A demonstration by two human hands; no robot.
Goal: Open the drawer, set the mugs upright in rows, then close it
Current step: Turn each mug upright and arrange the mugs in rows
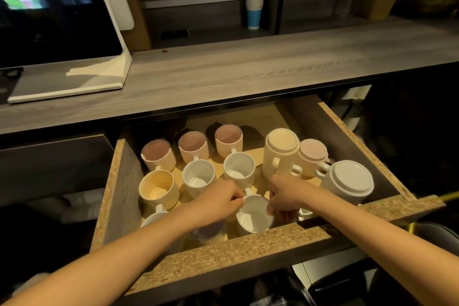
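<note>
Grey wood-grain worktop (248, 69) above, chipboard drawer (223, 251) pulled open. My left grip (221, 197) and right grip (285, 196) both pinch the rim of the upright glossy white ceramic mug (253, 217), front row. I should seat it flat, in line behind-to-front with the ribbed white mug (239, 169), not bumping it.

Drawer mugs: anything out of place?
Yes. Three mugs on the right sit upside down, bases up: cream mug, pink mug, large white mug. The rest in view stand upright.
</note>
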